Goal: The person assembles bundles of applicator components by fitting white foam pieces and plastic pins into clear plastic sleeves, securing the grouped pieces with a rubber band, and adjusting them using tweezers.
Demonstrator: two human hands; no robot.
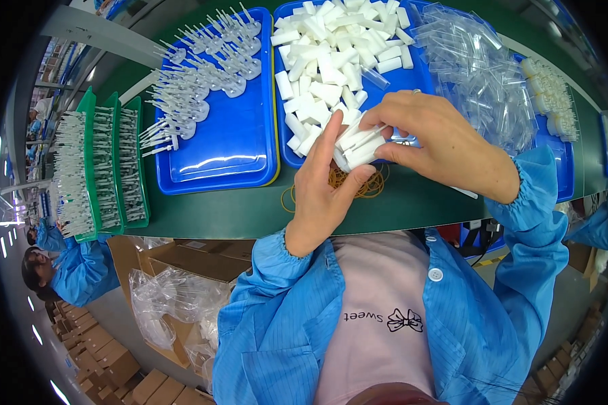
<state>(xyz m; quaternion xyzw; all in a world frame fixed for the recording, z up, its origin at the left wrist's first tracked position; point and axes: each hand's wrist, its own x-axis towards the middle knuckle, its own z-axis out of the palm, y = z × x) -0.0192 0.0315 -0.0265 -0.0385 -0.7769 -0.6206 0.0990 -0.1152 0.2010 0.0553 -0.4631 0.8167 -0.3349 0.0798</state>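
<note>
Dark green was the surface of the table [216,217], smooth and a little shiny, and its near edge passed just before the person's body. On it stood a blue tray [213,145] with thin white stems [233,81] on clear bases, and beside it a middle tray [292,159] heaped with white blocks [331,67]. Clear plastic sleeves [476,81] were piled to the right, and green racks [93,169] full of thin parts stood at the left end. A small bundle of white pieces [361,150] was held above the near edge of the middle tray, over tan rubber bands [371,185]. The left hand [321,189] supported it between thumb and fingers, half opened; the right hand [446,135] was bent more closely, with fingertips and thumb at its right end, but I cannot tell how firmly they pressed. In the room behind, at left, there were another person in blue [88,273], stacked brown cartons [108,351] and an opened cardboard box [196,260] with clear bags [172,297]. Concerning writing, the pink shirt [385,270] under the blue jacket [277,331] carried one short dark word, upside down, next to an outlined bow [405,320]
</note>
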